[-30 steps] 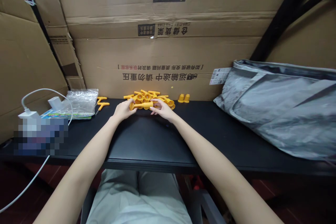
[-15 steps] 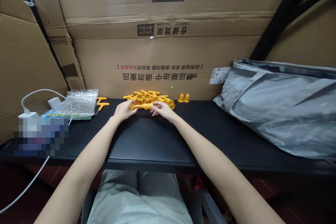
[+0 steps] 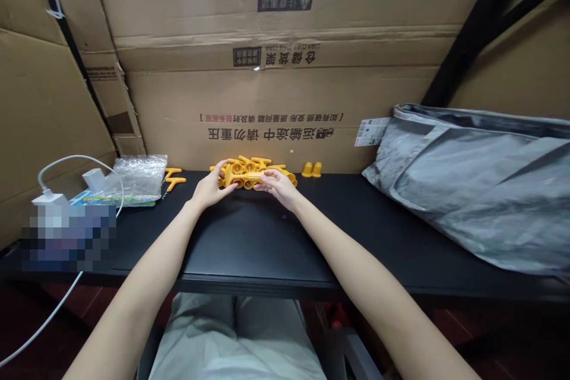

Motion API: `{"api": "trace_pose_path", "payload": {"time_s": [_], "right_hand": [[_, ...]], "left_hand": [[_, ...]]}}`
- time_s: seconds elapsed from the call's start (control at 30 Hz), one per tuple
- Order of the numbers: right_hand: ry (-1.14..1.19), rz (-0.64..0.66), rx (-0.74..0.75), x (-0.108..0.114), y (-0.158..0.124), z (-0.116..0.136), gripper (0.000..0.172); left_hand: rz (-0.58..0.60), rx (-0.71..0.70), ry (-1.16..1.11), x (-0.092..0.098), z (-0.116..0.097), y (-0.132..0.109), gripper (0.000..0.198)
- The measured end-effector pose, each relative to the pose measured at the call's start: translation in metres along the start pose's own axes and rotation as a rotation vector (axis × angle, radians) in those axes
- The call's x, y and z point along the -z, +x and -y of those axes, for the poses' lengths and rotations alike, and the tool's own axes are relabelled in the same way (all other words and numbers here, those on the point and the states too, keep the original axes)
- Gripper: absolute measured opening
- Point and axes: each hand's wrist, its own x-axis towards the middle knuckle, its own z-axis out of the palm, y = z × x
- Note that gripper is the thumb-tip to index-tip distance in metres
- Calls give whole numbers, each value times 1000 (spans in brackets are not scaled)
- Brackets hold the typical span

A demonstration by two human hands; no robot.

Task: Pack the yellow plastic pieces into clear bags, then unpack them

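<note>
In the head view, both my hands are on one yellow plastic corkscrew (image 3: 246, 177), held level with its flared end to the left. My left hand (image 3: 209, 190) curves its thumb and fingers around that flared end. Pinched in my right hand (image 3: 281, 187) is the other, narrower end, partly covered by the fingers. Right behind lies a heap of yellow corkscrews (image 3: 250, 165), bell-shaped openings and T-handles showing. Two yellow cup-shaped caps (image 3: 312, 170) stand to the heap's right. Left of my hands lie yellow T-handled corkscrews (image 3: 175, 181) with bare metal spirals.
Clear plastic bags (image 3: 139, 177) lie on the black table (image 3: 262, 237) at the left, beside a white charger (image 3: 50, 205) with its cable. A grey bag (image 3: 463, 190) takes up the right side. Cardboard (image 3: 276, 92) walls the back.
My left hand's fingers have spread a little wider around the flared end, which now shows more. The corkscrew remains between both hands. The view has tilted slightly upward.
</note>
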Motion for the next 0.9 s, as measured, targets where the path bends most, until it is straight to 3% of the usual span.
{"api": "trace_pose_path", "payload": {"time_s": [0.13,0.27,0.53,0.73,0.9], "right_hand": [[-11,-122,173,7,8,7,44],[-141,-296,388,12,23,9,50],[-702,-340,567,-9,46,9,32],[-958,-296,620,-26,58,6,39],[-1106,-287,638,-18,63,-1,54]], "left_hand": [[-141,114,75,1,16,5,62],[-229,384,248,2,36,6,55],[-133,808,310,-5,72,1,65],[18,824,326,-5,73,3,56],[103,768,348,-3,64,5,50]]}}
